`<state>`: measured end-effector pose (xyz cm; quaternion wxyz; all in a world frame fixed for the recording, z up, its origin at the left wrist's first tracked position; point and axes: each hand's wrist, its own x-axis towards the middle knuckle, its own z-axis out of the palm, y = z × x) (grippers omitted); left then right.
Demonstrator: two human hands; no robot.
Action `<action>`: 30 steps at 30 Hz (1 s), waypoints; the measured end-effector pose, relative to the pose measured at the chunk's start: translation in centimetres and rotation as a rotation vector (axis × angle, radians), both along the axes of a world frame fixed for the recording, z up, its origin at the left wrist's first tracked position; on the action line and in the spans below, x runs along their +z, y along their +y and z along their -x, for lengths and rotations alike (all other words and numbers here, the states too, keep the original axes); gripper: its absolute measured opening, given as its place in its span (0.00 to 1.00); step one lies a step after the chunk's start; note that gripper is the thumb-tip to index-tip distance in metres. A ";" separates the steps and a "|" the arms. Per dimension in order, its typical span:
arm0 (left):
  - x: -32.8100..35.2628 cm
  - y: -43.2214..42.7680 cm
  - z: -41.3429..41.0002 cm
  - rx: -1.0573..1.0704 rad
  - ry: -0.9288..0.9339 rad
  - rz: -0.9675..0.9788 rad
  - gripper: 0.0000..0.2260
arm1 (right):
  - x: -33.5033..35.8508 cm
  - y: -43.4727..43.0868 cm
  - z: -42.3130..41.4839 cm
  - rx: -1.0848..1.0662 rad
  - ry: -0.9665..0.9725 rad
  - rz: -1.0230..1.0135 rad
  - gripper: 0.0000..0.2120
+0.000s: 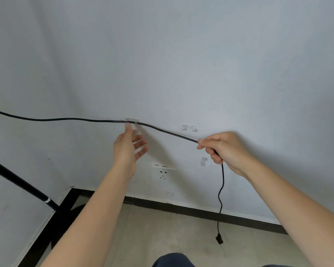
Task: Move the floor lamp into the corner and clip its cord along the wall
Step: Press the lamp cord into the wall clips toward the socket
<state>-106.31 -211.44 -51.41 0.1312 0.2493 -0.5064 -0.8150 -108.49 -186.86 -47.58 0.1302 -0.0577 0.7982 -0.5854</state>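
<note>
Now right hand [225, 149] pinches cord [66, 119] beside unmarked clear clip [132, 120].

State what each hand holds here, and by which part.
The right hand holds the black cord mid-length, between the first wall clip and the dangling plug. The left hand is open, with no grip, fingertips at that clip.

Thin black lamp cord [66, 119] cut off at left edge; black metal lamp pole [18, 182] likewise; open left hand's fingers [141, 149] motion-blurred.
</note>
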 end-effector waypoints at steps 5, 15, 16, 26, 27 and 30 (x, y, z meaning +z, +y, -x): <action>-0.1 5.4 -0.5 -0.303 -0.011 0.108 0.13 | 0.6 -0.5 0.1 -0.029 0.033 -0.036 0.10; 1.5 8.2 0.7 -0.276 0.004 0.017 0.07 | 1.9 -1.2 0.7 -0.077 0.106 -0.129 0.08; 1.6 8.2 0.7 -0.271 0.002 0.018 0.07 | 2.1 -1.3 0.7 -0.076 0.116 -0.119 0.09; 2.0 8.6 0.8 -0.236 -0.005 -0.030 0.08 | 3.2 -1.9 1.6 -0.125 0.263 -0.135 0.13; 2.1 8.6 0.8 -0.232 -0.002 -0.027 0.08 | 3.2 -1.8 1.7 -0.127 0.275 -0.145 0.13; 2.1 8.6 0.9 -0.203 0.010 -0.021 0.07 | 2.9 -1.3 1.8 -0.137 0.310 -0.194 0.12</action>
